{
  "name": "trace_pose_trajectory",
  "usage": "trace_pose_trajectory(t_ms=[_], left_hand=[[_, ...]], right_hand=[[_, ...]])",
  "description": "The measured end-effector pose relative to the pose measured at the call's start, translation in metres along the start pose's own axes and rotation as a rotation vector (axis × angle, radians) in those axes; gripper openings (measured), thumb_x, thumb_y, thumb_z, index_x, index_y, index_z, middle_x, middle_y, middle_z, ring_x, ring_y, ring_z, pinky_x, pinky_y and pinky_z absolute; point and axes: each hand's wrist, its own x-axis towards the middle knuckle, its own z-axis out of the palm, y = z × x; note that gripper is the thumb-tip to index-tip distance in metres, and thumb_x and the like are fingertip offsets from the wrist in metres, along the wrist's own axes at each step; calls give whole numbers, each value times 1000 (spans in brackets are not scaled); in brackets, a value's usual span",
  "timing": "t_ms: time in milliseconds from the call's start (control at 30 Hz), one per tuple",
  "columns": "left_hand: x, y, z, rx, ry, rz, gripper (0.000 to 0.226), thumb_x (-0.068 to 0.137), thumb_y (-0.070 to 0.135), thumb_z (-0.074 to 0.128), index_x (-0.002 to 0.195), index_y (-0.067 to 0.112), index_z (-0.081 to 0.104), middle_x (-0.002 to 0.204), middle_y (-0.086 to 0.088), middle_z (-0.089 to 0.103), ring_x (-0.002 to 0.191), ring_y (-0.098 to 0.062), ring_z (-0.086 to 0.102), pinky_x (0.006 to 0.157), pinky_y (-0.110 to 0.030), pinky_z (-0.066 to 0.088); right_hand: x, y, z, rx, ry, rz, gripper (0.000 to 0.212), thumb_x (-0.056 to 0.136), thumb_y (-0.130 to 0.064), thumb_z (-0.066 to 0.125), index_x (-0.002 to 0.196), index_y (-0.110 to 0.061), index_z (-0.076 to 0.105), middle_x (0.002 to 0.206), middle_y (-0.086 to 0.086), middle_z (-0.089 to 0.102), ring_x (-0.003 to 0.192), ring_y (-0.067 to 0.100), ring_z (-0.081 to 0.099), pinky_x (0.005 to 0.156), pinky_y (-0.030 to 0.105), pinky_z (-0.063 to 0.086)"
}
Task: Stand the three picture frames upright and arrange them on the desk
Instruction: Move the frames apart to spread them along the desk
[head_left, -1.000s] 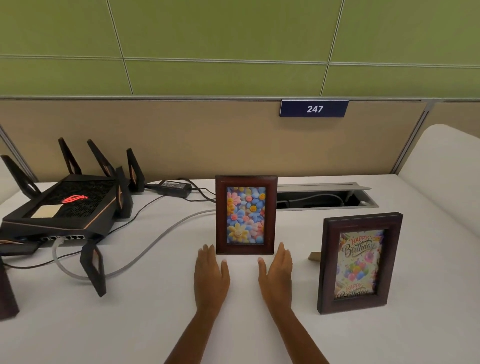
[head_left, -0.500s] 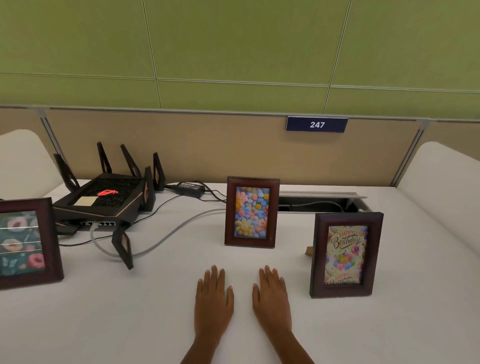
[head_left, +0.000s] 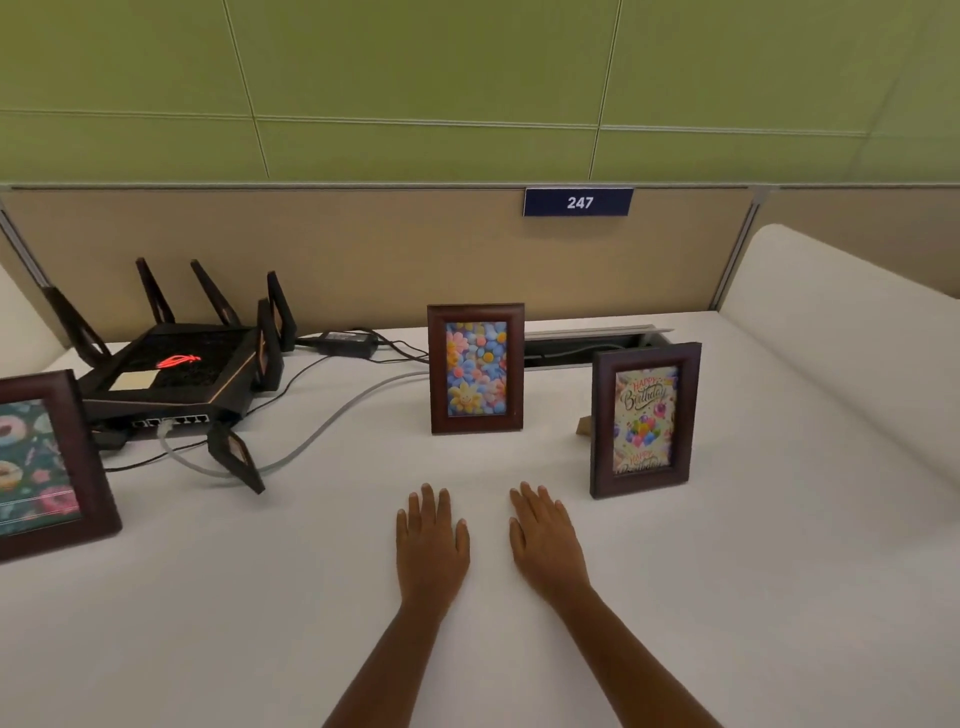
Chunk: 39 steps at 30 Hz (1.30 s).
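Note:
Three dark wooden picture frames stand upright on the white desk (head_left: 675, 597). The flower frame (head_left: 476, 369) is in the middle near the back. To its right and closer stands the birthday frame (head_left: 645, 420), with its stand showing behind it. The donut frame (head_left: 44, 465) is at the left edge, partly cut off. My left hand (head_left: 431, 545) and my right hand (head_left: 545, 540) lie flat, palms down, side by side on the desk in front of the flower frame. Both hold nothing and touch no frame.
A black router (head_left: 171, 374) with several antennas sits at the back left, with a grey cable (head_left: 322, 431) and black wires trailing across the desk to a power brick (head_left: 348, 342). An open cable slot (head_left: 587, 348) lies behind the frames. A tan partition (head_left: 363, 249) backs the desk.
Both hands have drawn back from the flower frame toward me and now rest flat on the desk. The view pulled back, bringing the donut frame in at the left.

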Motion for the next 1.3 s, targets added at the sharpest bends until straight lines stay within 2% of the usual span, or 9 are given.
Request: trace_pose_trajectory(t_ms=[133,233,333,467,733,833,967,1133,1300], left_hand=[[-3,8,-4,-17,-32,-42,53,96,33,23,143,12,9,155,-13,8,143,-28,8,117,-42,7],[1,24,-8,-72,-47,-94,54,96,34,24,142,11,9,155,-16,9,143,-30,9,117,-44,8],[5,52,-10,-251,-58,-126,54,96,32,28,142,9,10,154,-18,11,143,-30,9,117,-41,8],[15,102,-6,-513,-59,-68,54,96,31,34,142,11,15,155,-12,14,142,-26,14,116,-35,15],[32,174,2,-801,-11,-5,45,95,22,37,137,9,29,145,-13,37,134,-27,36,108,-38,33],[39,188,5,-852,20,-20,42,96,25,33,135,9,32,138,-16,45,126,-28,45,102,-42,44],[45,199,9,-877,77,-65,39,96,27,32,130,9,36,131,-16,51,119,-26,51,92,-36,48],[43,202,15,-934,42,-128,42,93,28,40,131,10,36,131,-15,51,119,-28,50,97,-41,47],[49,197,16,-973,-43,-146,45,89,18,54,130,8,39,132,-14,52,119,-26,50,96,-36,44]], right_hand=[[-5,6,-8,32,-36,-26,46,97,-26,26,142,-17,21,156,3,17,144,18,9,118,31,4],[-9,13,-18,84,-15,-81,43,97,-22,31,140,-17,28,153,3,26,142,17,20,116,28,14],[-19,28,-40,174,99,-184,37,95,-14,38,131,-16,44,141,4,47,131,16,41,108,23,31],[-24,65,-80,164,385,-323,30,79,5,58,108,-4,63,106,14,70,100,26,66,87,30,52],[6,161,-133,450,588,53,28,88,1,47,115,0,53,117,20,58,112,28,54,89,24,42],[25,187,-141,530,471,180,32,90,-4,46,122,-2,48,124,19,54,116,29,50,98,35,41],[54,209,-153,747,66,352,36,90,-14,50,125,-6,45,129,17,53,117,30,51,99,38,40],[76,215,-157,981,-274,268,32,91,-6,41,122,-2,48,128,20,54,115,34,52,97,42,43],[86,213,-150,1160,-522,206,24,86,-2,40,104,-8,55,109,11,60,96,21,59,76,28,52]])
